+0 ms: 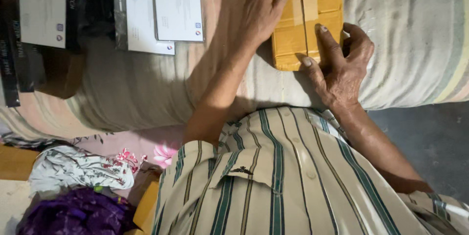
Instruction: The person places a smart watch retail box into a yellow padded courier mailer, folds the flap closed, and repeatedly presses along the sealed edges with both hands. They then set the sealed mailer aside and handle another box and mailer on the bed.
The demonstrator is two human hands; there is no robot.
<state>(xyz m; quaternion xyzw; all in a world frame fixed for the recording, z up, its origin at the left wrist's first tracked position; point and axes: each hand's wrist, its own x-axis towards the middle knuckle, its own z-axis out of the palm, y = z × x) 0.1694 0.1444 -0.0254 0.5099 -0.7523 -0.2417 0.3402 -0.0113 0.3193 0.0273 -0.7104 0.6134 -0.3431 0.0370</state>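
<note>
- Right now the small brown cardboard parcel [307,18], sealed with tape, lies on a striped cushion [415,35] in front of the person.
- Left hand [264,8] rests flat on the parcel top, fingers stretched, not grasping; it seems to press the parcel down so it does not slide on the soft cloth.
- Right hand [339,64] pinches the near corner with thumb and fingers, a light grasp.
- White and black product boxes [163,10] lie well apart, to the left.
</note>
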